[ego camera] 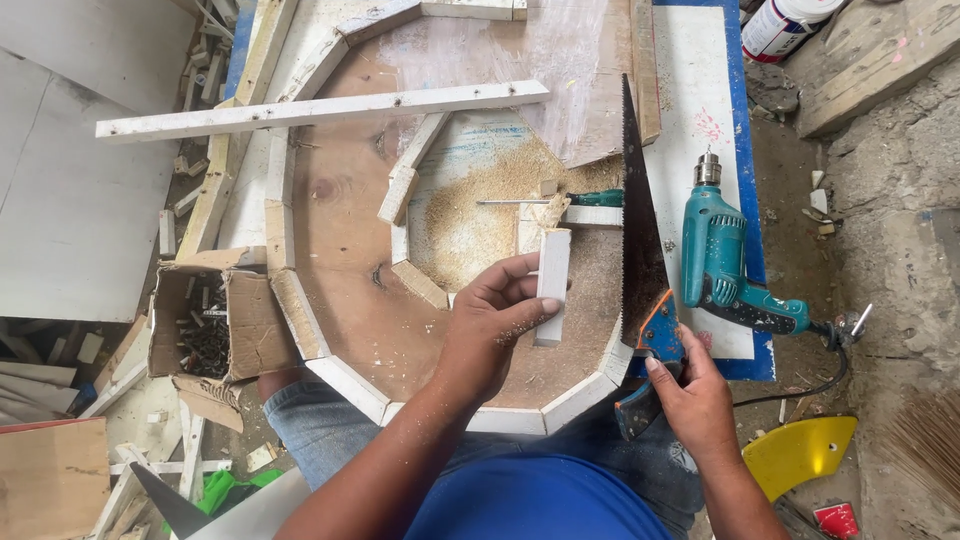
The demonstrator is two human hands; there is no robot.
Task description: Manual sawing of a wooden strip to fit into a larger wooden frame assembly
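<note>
My left grip (492, 322) pinches the short white wood block (551, 285) upright over the bench (700, 70), while my right grip (690, 395) wraps the handsaw (640, 240) handle.

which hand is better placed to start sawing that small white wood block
Right. The right hand already grips the handsaw by its handle, blade lying just beside the white wood block. The left hand is busy pinching the block on the round board, so it likely steadies.
</note>
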